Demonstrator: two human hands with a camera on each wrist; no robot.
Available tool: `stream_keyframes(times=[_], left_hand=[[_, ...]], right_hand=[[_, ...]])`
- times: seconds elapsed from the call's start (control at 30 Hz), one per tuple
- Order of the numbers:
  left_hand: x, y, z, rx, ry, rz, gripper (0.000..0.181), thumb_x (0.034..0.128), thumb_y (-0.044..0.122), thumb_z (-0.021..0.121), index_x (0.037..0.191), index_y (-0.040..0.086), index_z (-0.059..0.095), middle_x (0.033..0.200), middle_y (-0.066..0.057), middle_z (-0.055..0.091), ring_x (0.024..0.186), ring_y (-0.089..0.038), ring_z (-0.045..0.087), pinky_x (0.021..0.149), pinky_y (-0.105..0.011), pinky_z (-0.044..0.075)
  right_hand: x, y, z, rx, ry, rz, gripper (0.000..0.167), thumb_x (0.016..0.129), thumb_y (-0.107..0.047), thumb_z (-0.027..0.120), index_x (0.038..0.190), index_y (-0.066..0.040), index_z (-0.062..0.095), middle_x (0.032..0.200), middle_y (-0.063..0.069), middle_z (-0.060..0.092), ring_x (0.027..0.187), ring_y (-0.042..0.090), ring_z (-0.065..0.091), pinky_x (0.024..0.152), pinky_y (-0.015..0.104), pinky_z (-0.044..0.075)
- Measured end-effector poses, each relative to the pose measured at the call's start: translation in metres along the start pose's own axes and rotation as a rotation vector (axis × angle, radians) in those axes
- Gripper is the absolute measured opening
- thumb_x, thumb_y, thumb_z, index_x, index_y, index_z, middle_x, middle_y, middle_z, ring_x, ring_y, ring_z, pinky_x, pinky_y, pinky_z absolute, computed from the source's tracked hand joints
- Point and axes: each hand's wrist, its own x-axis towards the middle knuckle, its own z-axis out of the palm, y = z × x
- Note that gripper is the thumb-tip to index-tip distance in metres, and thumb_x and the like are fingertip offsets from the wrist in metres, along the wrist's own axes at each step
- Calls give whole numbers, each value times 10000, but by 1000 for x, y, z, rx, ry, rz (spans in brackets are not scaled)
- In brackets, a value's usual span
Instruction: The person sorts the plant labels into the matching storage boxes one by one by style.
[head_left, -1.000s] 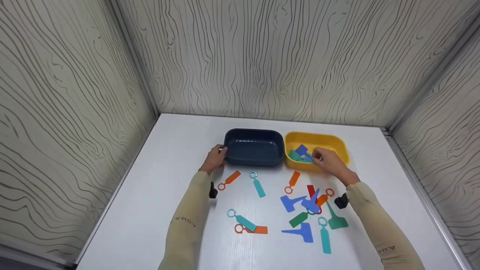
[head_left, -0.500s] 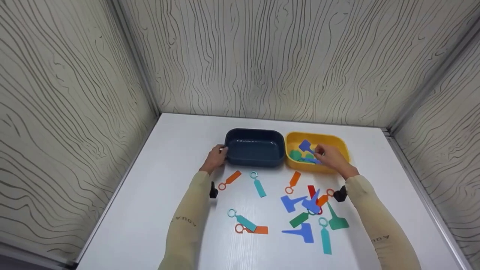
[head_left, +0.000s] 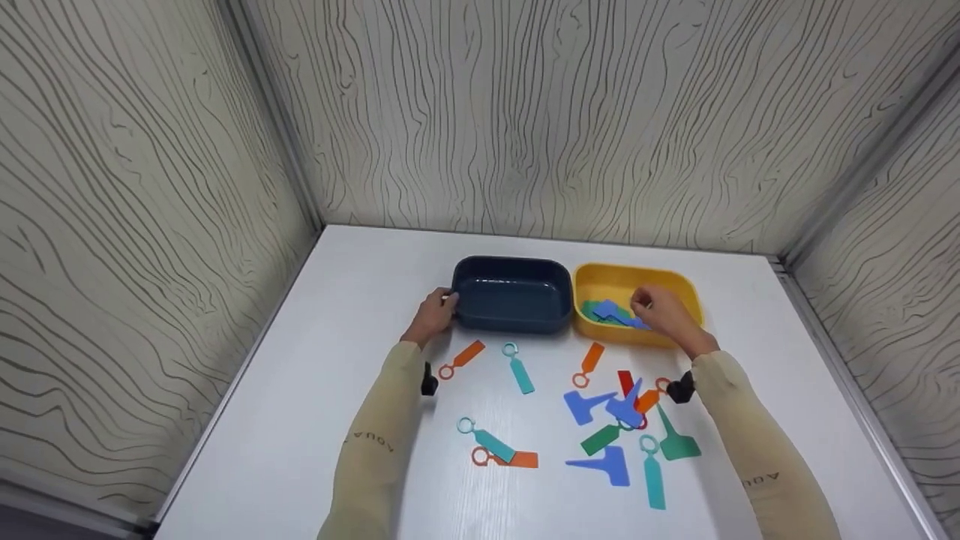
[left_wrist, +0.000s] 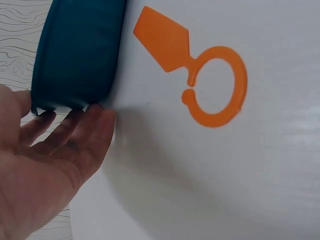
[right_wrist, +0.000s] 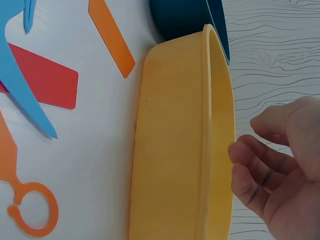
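Blue tags [head_left: 609, 309] already lie in the yellow bin [head_left: 619, 334]; many loose tags [head_left: 520, 375] remain outside. The right hand [head_left: 666, 311] has relaxed fingers, holding nothing; the left hand [head_left: 433, 313] grips the navy bin [head_left: 514, 324]

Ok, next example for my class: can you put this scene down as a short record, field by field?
Surface: white table
Left hand: holds the left end of the dark blue bin
Right hand: over the yellow bin, thumb apart from fingers, no piece visible in it
Bin layout: side by side, dark blue on the left
Yellow bin contents: blue label and green pieces, exact count unclear
Left overlap: teal ring tag across an orange ring tag
Right overlap: blue T-shaped label across a red tag
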Motion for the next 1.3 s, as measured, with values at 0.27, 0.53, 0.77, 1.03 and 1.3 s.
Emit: stream_keyframes(times=[0.27, 0.53, 0.77, 1.03, 1.3], left_hand=[[-2, 1, -1, -6, -4, 13, 446, 1056, 358, 414, 1400, 79, 470, 1217, -146, 615, 1007, -226, 634, 756, -326, 544], [0, -1, 0, 4, -2, 15, 450, 1056, 359, 413, 1398, 71, 467, 1193, -144, 616, 966, -210, 632, 741, -315, 540], [1, 0, 1, -15, -8, 2, 455, 1051, 363, 421, 1400, 75, 466, 1184, -134, 613, 943, -199, 619, 730, -306, 535], [2, -3, 1, -13, -5, 11, 451, 1047, 385, 428, 1376, 83, 490, 1155, -126, 616, 932, -189, 614, 725, -300, 534], [0, -3, -1, -68, -18, 10, 466, 1046, 378, 430, 1402, 80, 468, 1203, -150, 608, 949, -243, 647, 757, -364, 564]], right_hand=[[-14, -13, 4, 8, 6, -53, 91, 953, -142, 604, 981, -58, 627, 910, 96, 652, 815, 231, 555, 782, 370, 490], [-26, -23, 11, -29, -94, -91, 90, 943, -174, 648, 988, -98, 633, 912, 50, 648, 827, 195, 557, 776, 337, 494], [-37, -32, 21, -33, -360, 48, 294, 932, -325, 674, 1141, -121, 639, 998, 14, 650, 865, 172, 587, 816, 354, 542], [-52, -36, 30, -69, -438, 118, 276, 901, -265, 721, 1144, -154, 650, 1004, 1, 659, 829, 188, 630, 800, 347, 568], [-61, -34, 41, -68, -498, 137, 214, 901, -221, 717, 1092, -148, 652, 892, 14, 652, 773, 207, 639, 752, 315, 558]])
